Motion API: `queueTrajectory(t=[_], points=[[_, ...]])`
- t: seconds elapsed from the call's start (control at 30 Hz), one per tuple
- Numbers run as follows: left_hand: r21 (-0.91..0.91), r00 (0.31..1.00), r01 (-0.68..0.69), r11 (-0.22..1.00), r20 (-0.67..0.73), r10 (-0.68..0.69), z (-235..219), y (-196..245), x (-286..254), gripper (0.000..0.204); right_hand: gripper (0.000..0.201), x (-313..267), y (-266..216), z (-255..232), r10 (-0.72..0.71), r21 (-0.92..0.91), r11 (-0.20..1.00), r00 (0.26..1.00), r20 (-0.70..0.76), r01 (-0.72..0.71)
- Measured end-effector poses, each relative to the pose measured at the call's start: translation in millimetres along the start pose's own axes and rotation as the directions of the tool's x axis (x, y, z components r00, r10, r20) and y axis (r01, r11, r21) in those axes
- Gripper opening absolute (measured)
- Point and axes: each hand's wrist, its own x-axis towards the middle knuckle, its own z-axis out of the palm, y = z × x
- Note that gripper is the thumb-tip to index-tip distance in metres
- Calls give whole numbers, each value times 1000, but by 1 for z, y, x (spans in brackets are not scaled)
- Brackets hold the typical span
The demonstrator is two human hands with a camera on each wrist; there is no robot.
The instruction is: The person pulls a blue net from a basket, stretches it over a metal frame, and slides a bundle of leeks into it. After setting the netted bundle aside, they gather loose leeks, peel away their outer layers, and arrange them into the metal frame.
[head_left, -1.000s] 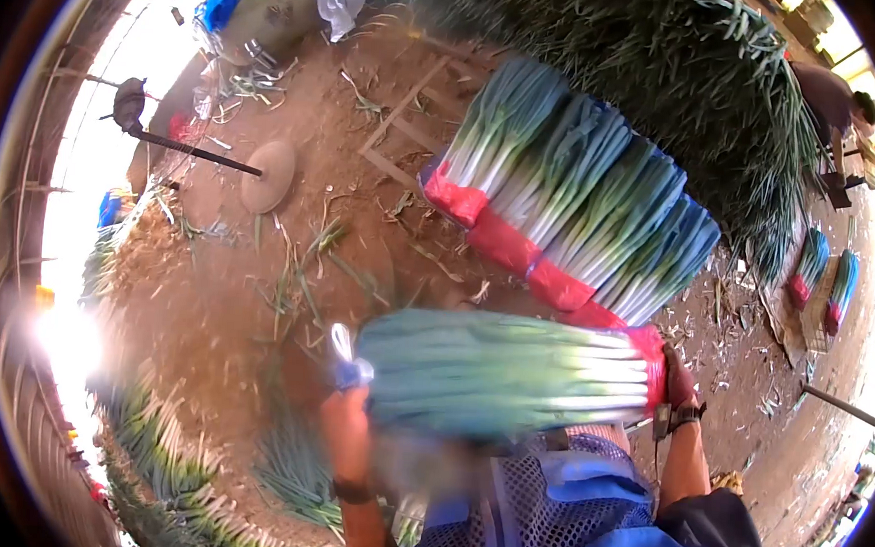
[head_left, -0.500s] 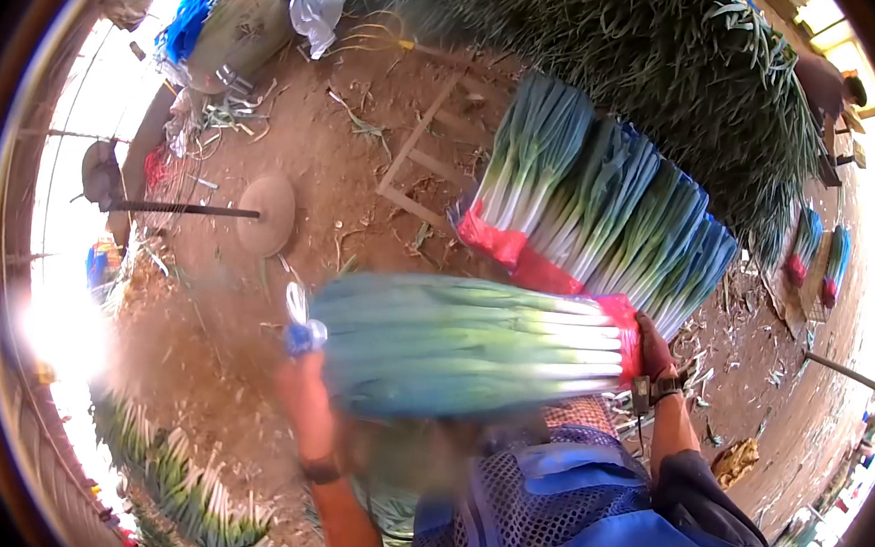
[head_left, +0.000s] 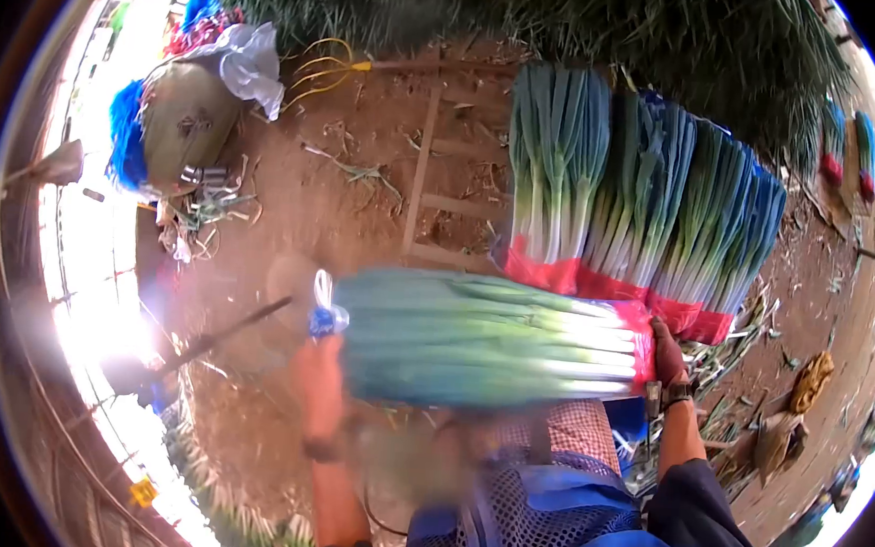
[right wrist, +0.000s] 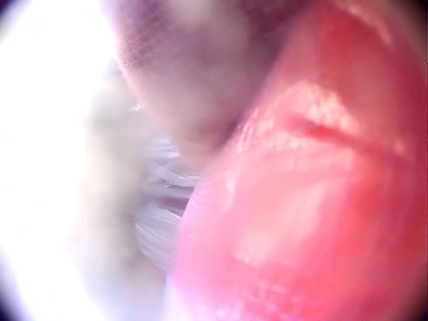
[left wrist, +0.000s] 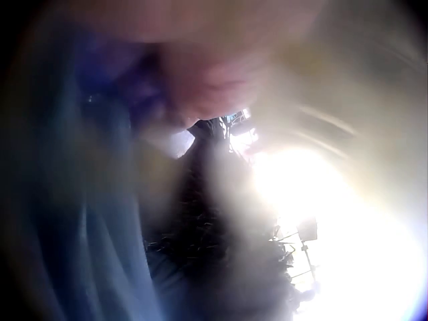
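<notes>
A long bundle of green onions (head_left: pixel 484 339) in a clear bag lies level across the front of my body, held up off the ground. Its white ends, inside a red band (head_left: pixel 644 341), point right; the leafy end is gathered at a blue neck with a white string loop (head_left: pixel 323 289). My left hand (head_left: pixel 316 391), blurred, grips the bag by that blue neck. At the other end my gloved right hand (head_left: pixel 667 353) holds the red band, its thumb along the outer face. In the right wrist view the red wrapping (right wrist: pixel 301 200) fills much of the picture beside the glove.
Several bagged bundles (head_left: pixel 644 176) lie side by side beyond the held one, red ends toward me. A wooden frame (head_left: pixel 426 163) lies left of them on the dirt floor. Loose green onions are heaped behind (head_left: pixel 533 19). A stuffed sack (head_left: pixel 191 123) stands far left, near a dark pole (head_left: pixel 218 335).
The head view has turned, so the row of bundles now stands more upright and the sack sits lower. Both hands keep the same hold on the level bundle.
</notes>
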Motion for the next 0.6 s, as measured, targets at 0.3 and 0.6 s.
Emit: queueTrajectory(t=[0.3, 0.6], points=[[109, 942, -322, 940, 139, 306, 27, 74, 176, 26, 39, 54, 113, 76, -190, 214, 945, 946, -261, 249], [368, 730, -681, 633, 402, 552, 141, 162, 355, 39, 42, 116, 211, 223, -190, -337, 941, 762, -619, -38]])
